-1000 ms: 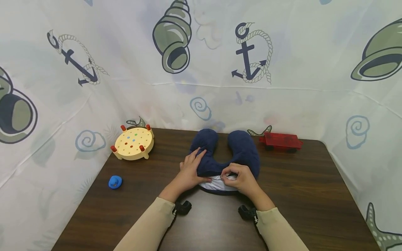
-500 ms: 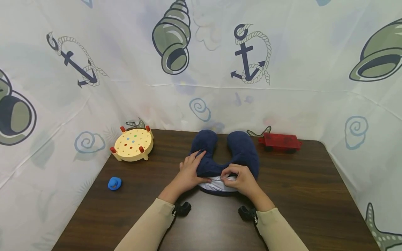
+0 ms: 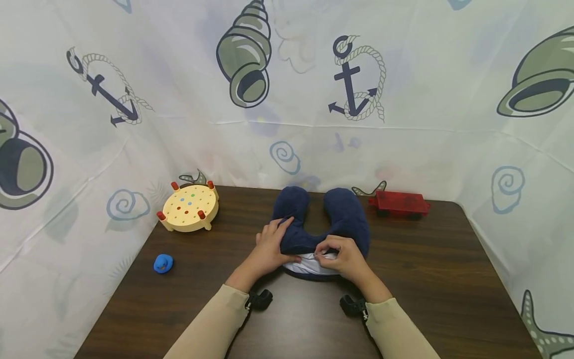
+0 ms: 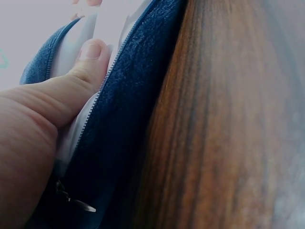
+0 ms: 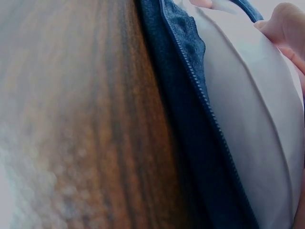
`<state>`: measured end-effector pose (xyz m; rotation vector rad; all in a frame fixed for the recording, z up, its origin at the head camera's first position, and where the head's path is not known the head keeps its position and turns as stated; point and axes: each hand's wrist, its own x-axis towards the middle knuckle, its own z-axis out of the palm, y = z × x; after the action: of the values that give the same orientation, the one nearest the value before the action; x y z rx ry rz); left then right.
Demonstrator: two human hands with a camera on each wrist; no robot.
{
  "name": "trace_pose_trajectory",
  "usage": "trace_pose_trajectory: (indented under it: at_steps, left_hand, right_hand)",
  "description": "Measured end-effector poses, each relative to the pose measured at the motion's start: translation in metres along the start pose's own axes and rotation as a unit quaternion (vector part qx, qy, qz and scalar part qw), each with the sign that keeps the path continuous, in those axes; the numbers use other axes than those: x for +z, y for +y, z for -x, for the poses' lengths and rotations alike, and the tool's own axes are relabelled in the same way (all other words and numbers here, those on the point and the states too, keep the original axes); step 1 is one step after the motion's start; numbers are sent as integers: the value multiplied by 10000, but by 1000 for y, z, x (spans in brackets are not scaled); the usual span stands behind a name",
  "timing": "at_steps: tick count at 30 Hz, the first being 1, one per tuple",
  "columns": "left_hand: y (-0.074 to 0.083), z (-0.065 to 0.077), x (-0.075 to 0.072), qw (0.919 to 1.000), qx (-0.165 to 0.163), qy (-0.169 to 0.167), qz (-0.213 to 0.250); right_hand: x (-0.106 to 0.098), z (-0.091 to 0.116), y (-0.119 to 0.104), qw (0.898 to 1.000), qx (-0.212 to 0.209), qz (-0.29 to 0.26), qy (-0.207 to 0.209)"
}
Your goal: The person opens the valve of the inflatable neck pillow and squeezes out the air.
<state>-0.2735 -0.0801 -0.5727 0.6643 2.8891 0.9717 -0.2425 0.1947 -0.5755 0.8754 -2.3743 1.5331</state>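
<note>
A navy U-shaped neck pillow [image 3: 350, 214] lies on the table, its zipper opened along the near curve. White inner fabric [image 3: 307, 265] shows in the opening. My left hand [image 3: 270, 249] rests on the pillow's left side, fingers spread over the navy cover. In the left wrist view its thumb presses on the white fabric, and a metal zipper pull [image 4: 82, 205] hangs below. My right hand [image 3: 345, 257] pinches at the opening's upper edge with thumb and forefinger. The right wrist view shows zipper teeth [image 5: 209, 114] beside the white fabric; what exactly the fingertips hold is hard to see.
On the dark wooden table [image 3: 439, 279], a round yellow pegged toy [image 3: 190, 207] stands back left. A small blue rubber duck [image 3: 163, 263] sits nearer on the left. At the back right is a red toy wagon [image 3: 400, 203]. A printed cloth [image 3: 305, 89] hangs behind.
The head view has shifted very slightly. Both hands and the neck pillow keep the same positions throughout.
</note>
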Motion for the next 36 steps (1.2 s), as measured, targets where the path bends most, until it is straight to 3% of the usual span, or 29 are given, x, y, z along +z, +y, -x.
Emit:
trace_pose_trajectory:
  at_steps: [12,29,36]
  left_hand:
    - [0,1,-1,10000,6,-48,-14]
    - [-2,1,0,9997,-148,-155,-121]
    - [-3,0,1,9999,-53,-102,-103]
  right_hand:
    - [0,0,0,9999,157,-25,-69]
    - [-1,0,-1,9999,90,-19,-131]
    - [-2,-1,-3,9999,59,-30,-131]
